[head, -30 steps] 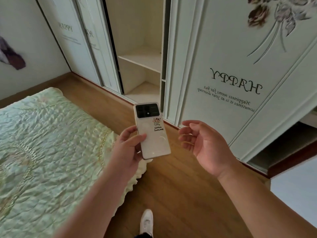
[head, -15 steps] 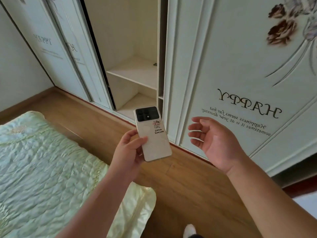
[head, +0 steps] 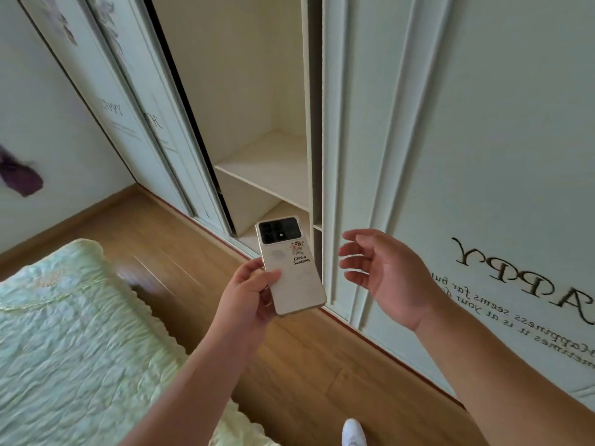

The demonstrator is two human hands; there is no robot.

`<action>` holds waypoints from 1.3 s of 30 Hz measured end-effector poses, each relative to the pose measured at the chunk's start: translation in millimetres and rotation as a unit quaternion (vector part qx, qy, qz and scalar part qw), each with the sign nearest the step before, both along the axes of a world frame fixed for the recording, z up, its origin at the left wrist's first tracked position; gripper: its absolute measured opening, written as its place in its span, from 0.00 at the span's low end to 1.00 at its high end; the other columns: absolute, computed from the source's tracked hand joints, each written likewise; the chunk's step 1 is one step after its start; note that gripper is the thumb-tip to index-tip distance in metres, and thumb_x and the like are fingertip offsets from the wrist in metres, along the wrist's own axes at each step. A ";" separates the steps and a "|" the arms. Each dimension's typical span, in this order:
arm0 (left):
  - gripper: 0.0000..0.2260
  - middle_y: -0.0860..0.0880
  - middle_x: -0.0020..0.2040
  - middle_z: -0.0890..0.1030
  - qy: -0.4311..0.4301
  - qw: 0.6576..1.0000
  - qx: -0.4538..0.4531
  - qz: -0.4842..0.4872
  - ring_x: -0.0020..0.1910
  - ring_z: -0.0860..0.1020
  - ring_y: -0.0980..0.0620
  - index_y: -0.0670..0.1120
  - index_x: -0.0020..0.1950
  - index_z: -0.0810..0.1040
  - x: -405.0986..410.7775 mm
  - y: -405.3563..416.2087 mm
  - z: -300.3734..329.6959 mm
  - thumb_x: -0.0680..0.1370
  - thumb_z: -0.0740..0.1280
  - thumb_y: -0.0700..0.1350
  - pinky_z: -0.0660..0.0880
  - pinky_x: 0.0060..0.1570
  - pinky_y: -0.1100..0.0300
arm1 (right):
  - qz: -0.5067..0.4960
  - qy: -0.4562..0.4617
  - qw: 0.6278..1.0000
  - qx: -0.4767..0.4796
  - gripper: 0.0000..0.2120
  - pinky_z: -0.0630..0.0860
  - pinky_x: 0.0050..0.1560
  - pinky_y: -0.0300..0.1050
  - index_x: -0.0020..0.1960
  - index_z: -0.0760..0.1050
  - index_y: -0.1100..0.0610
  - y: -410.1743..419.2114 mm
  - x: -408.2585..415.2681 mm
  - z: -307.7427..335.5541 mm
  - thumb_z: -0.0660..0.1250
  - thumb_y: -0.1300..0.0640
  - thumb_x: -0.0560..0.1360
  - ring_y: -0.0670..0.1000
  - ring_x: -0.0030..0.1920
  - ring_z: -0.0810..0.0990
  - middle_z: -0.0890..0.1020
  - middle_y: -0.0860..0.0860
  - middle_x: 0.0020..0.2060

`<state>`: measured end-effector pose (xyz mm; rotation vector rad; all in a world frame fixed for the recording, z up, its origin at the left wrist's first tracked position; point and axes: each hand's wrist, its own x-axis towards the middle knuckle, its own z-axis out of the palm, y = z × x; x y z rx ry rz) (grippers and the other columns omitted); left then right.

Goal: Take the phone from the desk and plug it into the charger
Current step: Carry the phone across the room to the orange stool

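Note:
My left hand (head: 249,292) grips a pale gold phone (head: 294,278) by its lower left edge, back side up. The phone has a black camera block at its top and a small cartoon sticker with lettering below it. My right hand (head: 383,273) hovers to the right of the phone, fingers spread and curled, palm toward it, holding nothing and not touching it. No charger or desk is in view.
A white wardrobe (head: 483,156) with sliding doors fills the right and back; one section stands open with bare shelves (head: 273,169). A bed with a light green quilted cover (head: 64,333) lies at the left. Wooden floor (head: 306,365) runs between them, and a white shoe (head: 352,432) shows at the bottom.
The view has swung along the wardrobe and the open shelf section has come closer. Both hands keep the same pose, the phone still in my left hand.

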<state>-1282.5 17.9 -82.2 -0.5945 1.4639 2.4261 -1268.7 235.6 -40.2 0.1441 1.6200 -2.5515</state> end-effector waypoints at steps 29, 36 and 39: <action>0.18 0.35 0.62 0.80 0.041 0.973 0.034 0.225 0.63 0.75 0.32 0.43 0.62 0.75 -340.1 -255.0 10.5 0.73 0.68 0.32 0.70 0.61 0.30 | 0.214 0.023 0.976 -0.002 0.09 0.76 0.38 0.44 0.46 0.83 0.54 -280.7 -431.3 17.0 0.66 0.55 0.71 0.51 0.38 0.82 0.84 0.54 0.38; 0.20 0.37 0.60 0.81 0.080 0.960 0.043 0.264 0.60 0.78 0.34 0.43 0.65 0.74 -413.3 -347.2 32.9 0.74 0.68 0.34 0.75 0.57 0.33 | 0.255 0.033 0.966 -0.017 0.10 0.77 0.38 0.44 0.50 0.81 0.58 -376.2 -514.3 27.7 0.65 0.57 0.72 0.52 0.38 0.81 0.84 0.55 0.38; 0.22 0.37 0.60 0.81 0.082 0.955 0.047 0.281 0.61 0.77 0.33 0.42 0.67 0.72 -441.2 -376.0 35.5 0.73 0.68 0.33 0.72 0.60 0.32 | 0.276 0.042 0.960 -0.008 0.11 0.77 0.39 0.44 0.52 0.79 0.59 -407.7 -548.5 29.8 0.64 0.58 0.72 0.52 0.39 0.81 0.83 0.55 0.39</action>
